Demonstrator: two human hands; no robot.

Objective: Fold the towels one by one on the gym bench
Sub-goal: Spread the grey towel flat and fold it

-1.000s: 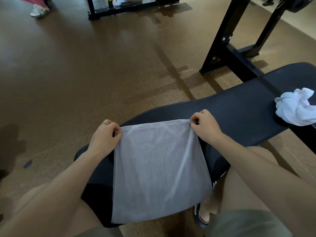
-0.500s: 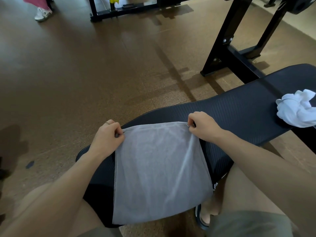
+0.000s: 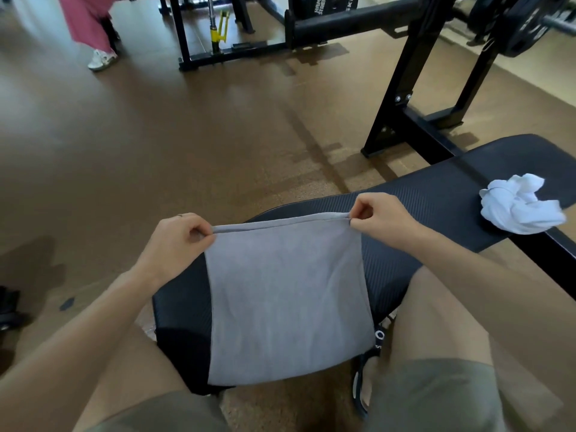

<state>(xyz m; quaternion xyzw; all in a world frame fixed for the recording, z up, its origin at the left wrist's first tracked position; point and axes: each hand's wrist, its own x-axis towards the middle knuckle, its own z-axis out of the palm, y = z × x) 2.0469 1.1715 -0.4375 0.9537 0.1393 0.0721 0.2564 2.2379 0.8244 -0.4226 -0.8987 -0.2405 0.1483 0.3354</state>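
Because I want a straight crease, I have the grey towel (image 3: 286, 294) pinched at its two far corners, left hand (image 3: 177, 241) at the left corner and right hand (image 3: 378, 218) at the right, thumb and curled fingers (image 3: 363, 210) of each grasping the doubled edge and pulling it taut. The towel lies in the lower centre of the frame, draped over the near end of the worktop (image 3: 436, 207), its near edge hanging off between my knees. I judge it is already folded once and ready for the next fold. At the right edge a crumpled white towel (image 3: 520, 207) waits on the worktop, well apart. The worktop is black ribbed padding. The brown floor (image 3: 156, 135) fills the left, with a black rack (image 3: 402, 88) at the upper right and a person in pink (image 3: 87, 23) at the upper left.
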